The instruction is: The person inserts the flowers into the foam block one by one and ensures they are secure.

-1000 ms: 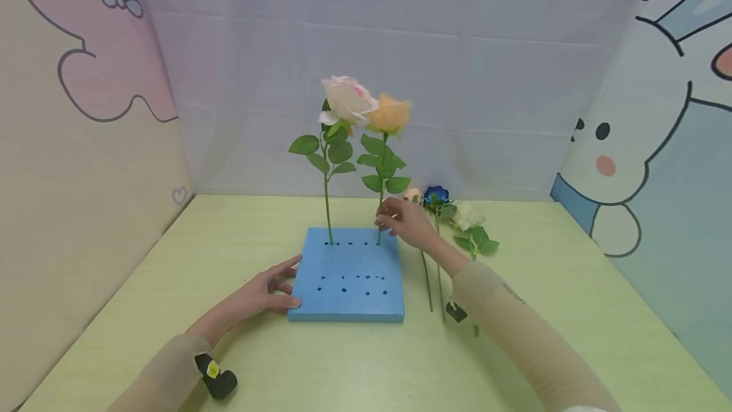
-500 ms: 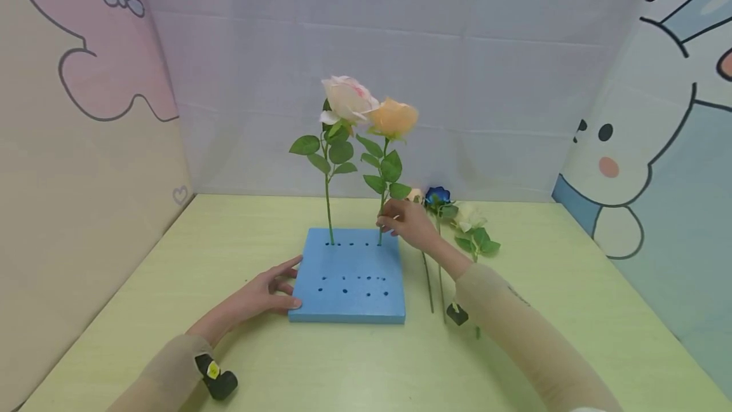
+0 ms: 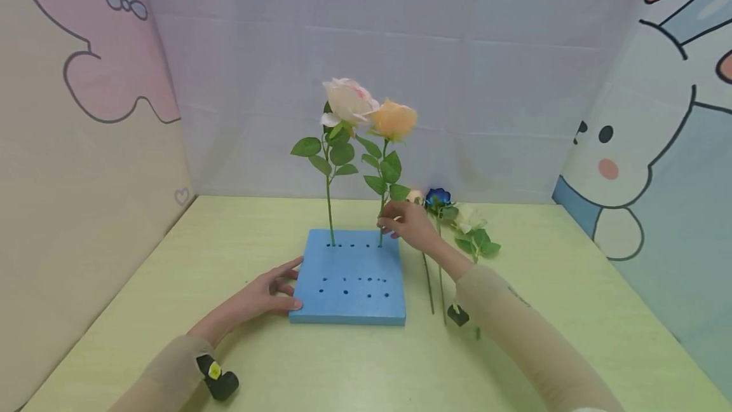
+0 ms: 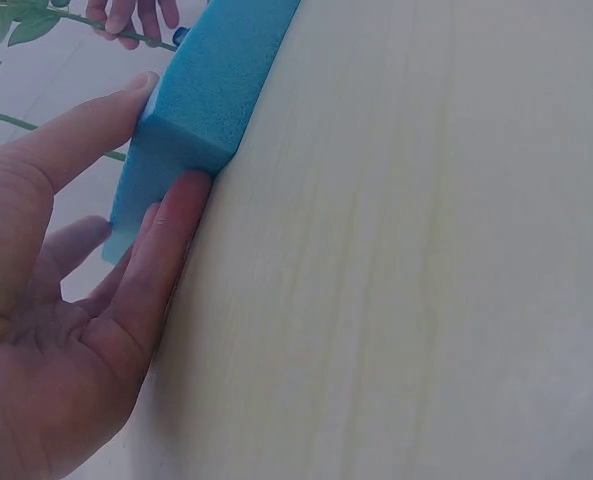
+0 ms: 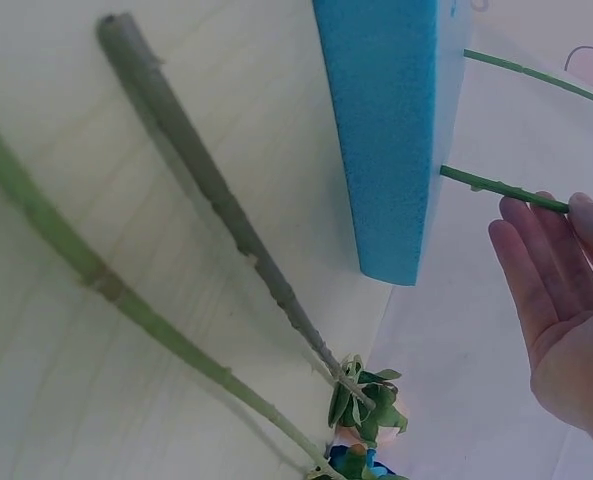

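My right hand (image 3: pixel 407 224) pinches the lower stem of an orange artificial rose (image 3: pixel 393 121) between thumb and fingers. That green stem (image 5: pixel 506 188) stands in a back-right hole of the blue foam board (image 3: pixel 349 266). To its left, a pale pink rose (image 3: pixel 349 102) is upright in another back hole, untouched. My left hand (image 3: pixel 264 294) rests against the board's left side, its fingers fairly straight and the thumb at the upper edge. The left wrist view shows this hand (image 4: pixel 96 300) touching the board's near corner.
Right of the board lie a blue rose (image 3: pixel 438 198), a white rose (image 3: pixel 470 218) and a peach rose (image 3: pixel 415 196), partly hidden behind my right hand. Their stems point toward me over the pale yellow table (image 3: pixel 246 361). Several unfilled holes dot the board. A curtain (image 3: pixel 257 113) closes the back.
The orange rose's head has turned and shifted slightly right and down, and its leaves have rotated, since one second ago. Both hands stay nearly in place; the view has shifted a little.
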Tool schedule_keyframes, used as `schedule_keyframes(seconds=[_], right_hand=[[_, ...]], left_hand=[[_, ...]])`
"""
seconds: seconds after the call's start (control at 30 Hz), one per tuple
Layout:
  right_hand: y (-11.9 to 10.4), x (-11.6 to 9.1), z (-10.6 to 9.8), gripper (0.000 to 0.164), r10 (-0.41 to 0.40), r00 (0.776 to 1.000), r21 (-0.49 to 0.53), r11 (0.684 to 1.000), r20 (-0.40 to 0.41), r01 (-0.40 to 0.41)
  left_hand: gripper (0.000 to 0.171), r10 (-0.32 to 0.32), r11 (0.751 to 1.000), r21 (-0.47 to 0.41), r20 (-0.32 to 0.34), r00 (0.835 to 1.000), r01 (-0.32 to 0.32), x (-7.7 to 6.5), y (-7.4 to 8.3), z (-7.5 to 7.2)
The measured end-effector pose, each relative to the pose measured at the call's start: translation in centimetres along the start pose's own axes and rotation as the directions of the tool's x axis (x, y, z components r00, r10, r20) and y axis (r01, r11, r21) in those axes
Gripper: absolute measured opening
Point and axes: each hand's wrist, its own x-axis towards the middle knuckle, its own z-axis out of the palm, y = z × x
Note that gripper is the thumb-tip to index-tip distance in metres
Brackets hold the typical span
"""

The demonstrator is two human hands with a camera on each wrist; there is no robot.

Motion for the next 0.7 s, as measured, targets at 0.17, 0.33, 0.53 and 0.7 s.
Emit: schedule_keyframes(seconds=[0.17, 0.33, 0.53, 0.7], right_hand=[[-0.01, -0.04, -0.22, 0.018, 0.019, 1.0, 0.017, 1.0, -0.007, -0.019], [-0.09, -0.07, -0.2, 0.021, 0.011, 1.0, 0.007, 1.0, 0.01, -0.011], [-0.38, -0.22, -0.21, 0.028, 0.005, 1.0, -0.004, 1.0, 0.012, -0.005], [-0.54, -0.26, -0.27, 0.031, 0.0, 1.0, -0.007, 1.0, 0.012, 0.0]], left_hand=[[0.091, 0.016, 1.0, 0.02, 0.012, 1.0, -0.017, 0.01, 0.24, 0.08], [0.091, 0.013, 1.0, 0.003, 0.013, 1.0, -0.013, -0.17, 0.28, 0.08], [0.09, 0.012, 1.0, -0.002, 0.008, 1.0, -0.012, -0.29, 0.03, 0.1], [0.088, 0.011, 0.999, 0.037, -0.014, 1.0, -0.01, -0.23, -0.1, 0.1]])
